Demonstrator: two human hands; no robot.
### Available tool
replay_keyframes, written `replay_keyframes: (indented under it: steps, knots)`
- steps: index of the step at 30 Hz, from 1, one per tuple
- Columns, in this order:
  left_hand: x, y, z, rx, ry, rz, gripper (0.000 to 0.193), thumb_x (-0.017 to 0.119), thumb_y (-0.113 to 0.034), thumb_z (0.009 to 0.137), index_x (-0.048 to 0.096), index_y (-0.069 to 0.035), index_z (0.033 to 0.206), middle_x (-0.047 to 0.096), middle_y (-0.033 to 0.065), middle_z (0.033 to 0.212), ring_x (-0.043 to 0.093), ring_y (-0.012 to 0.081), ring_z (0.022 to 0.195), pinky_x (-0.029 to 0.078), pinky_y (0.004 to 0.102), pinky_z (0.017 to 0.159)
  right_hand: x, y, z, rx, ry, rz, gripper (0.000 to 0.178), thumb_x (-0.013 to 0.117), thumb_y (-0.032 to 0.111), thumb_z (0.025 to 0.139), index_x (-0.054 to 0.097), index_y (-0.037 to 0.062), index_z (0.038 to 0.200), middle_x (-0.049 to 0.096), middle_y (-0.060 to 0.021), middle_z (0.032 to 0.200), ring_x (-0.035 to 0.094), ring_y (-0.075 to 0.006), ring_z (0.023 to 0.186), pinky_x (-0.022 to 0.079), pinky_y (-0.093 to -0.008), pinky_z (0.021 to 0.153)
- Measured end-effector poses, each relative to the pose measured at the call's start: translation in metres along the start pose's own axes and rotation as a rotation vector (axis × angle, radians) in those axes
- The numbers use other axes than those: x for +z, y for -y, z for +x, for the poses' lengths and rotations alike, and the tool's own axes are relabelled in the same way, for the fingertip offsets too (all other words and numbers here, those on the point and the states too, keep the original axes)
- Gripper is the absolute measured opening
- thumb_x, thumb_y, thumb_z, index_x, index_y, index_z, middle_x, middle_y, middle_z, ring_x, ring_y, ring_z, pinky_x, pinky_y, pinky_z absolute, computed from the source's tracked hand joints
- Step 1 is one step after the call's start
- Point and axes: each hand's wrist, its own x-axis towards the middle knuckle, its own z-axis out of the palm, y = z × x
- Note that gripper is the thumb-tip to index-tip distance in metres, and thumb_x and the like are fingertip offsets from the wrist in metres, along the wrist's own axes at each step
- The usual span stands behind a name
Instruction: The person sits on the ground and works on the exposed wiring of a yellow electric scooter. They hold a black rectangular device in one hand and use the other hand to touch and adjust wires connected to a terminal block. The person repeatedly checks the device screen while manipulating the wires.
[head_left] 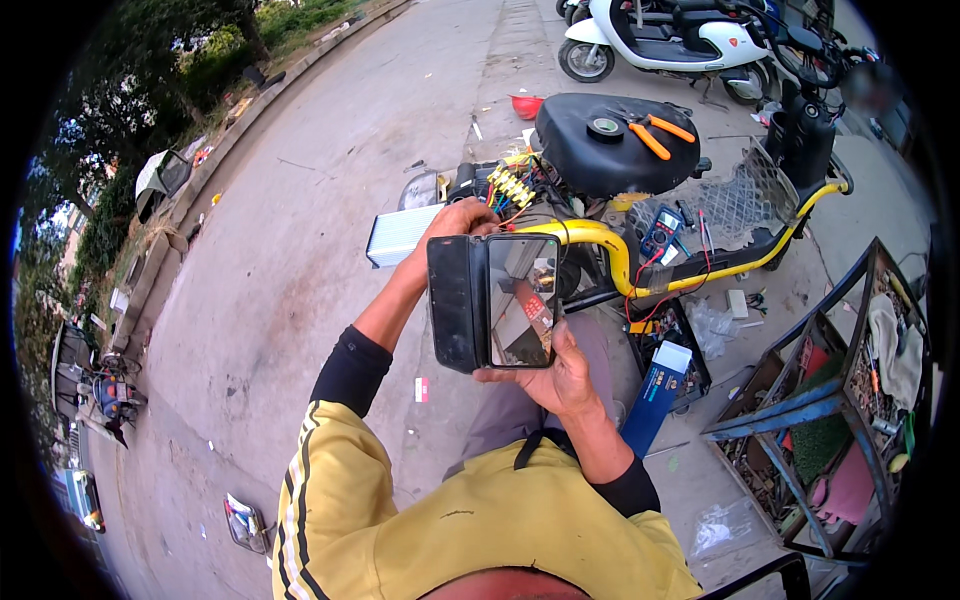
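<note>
Right hand: I see this hand (pixel 570 385) gripping the phone from below, thumb along its lower right edge, probably leaving the screen uncovered.
Phone: the phone (pixel 523 300) is above the lap, screen up and tilted toward the face, I judge for easy viewing; its black cover (pixel 455 305) hangs open to the left.
Left hand: just beyond the cover, this hand (pixel 462 217) bends in beside the wires (pixel 510 212); its fingertips are partly hidden, so I cannot tell whether they grip anything.
Silver box: this box (pixel 400 236) lies on the ground, left of the wires.
Meter: the meter (pixel 662 232) lies face up inside the yellow frame (pixel 622 262), likely so its display stays readable.
Seat: the black seat (pixel 575 155) seems to serve as a shelf, bearing orange-handled pliers (pixel 650 142).
White scooter: I see this one (pixel 660 50) parked farthest off.
</note>
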Motion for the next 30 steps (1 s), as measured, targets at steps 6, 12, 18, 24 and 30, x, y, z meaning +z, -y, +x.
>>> replay_keyframes:
  steps: [6, 12, 18, 24, 30]
  knots:
    - [0.001, 0.004, -0.002, 0.030, -0.041, 0.006, 0.020, 0.070, -0.010, 0.092, 0.076, 0.001, 0.108, 0.069, 0.0192, 0.097, 0.069, 0.0365, 0.096, 0.054, 0.0452, 0.086, -0.007, -0.003, -0.001, -0.004, -0.016, 0.008, 0.082, 0.045, 0.059, 0.110, 0.016, 0.0137, 0.172, 0.043, -0.0163, 0.166, 0.054, -0.0434, 0.143, 0.050, -0.0748, 0.108]
    - [0.002, 0.007, -0.003, 0.001, -0.040, -0.011, 0.019, 0.072, -0.008, 0.095, 0.075, 0.002, 0.110, 0.071, 0.0160, 0.099, 0.070, 0.0310, 0.094, 0.055, 0.0410, 0.086, -0.007, -0.001, -0.001, 0.011, 0.005, 0.010, 0.085, 0.048, 0.060, 0.109, 0.016, 0.0137, 0.173, 0.045, -0.0165, 0.165, 0.055, -0.0434, 0.142, 0.050, -0.0751, 0.107]
    - [0.003, 0.004, -0.003, -0.025, -0.026, -0.030, 0.016, 0.072, -0.006, 0.096, 0.075, 0.002, 0.110, 0.071, 0.0134, 0.096, 0.071, 0.0253, 0.089, 0.056, 0.0381, 0.082, -0.006, 0.001, -0.002, 0.029, 0.011, 0.000, 0.088, 0.051, 0.061, 0.107, 0.016, 0.0142, 0.173, 0.046, -0.0153, 0.165, 0.057, -0.0425, 0.140, 0.050, -0.0760, 0.106]
    - [0.007, 0.011, -0.002, -0.048, -0.054, -0.117, 0.017, 0.072, -0.004, 0.093, 0.076, 0.001, 0.109, 0.071, 0.0165, 0.095, 0.072, 0.0308, 0.085, 0.055, 0.0409, 0.078, -0.005, 0.000, -0.004, 0.013, -0.032, -0.005, 0.086, 0.052, 0.059, 0.108, 0.016, 0.0156, 0.173, 0.046, -0.0146, 0.165, 0.057, -0.0412, 0.141, 0.051, -0.0754, 0.105]
    - [0.008, 0.016, -0.003, -0.016, -0.074, -0.088, 0.013, 0.070, -0.001, 0.098, 0.074, 0.004, 0.109, 0.072, 0.0113, 0.092, 0.073, 0.0188, 0.080, 0.058, 0.0333, 0.072, -0.002, 0.001, -0.005, 0.015, -0.038, 0.018, 0.086, 0.053, 0.058, 0.108, 0.017, 0.0153, 0.173, 0.046, -0.0140, 0.165, 0.057, -0.0399, 0.141, 0.052, -0.0748, 0.104]
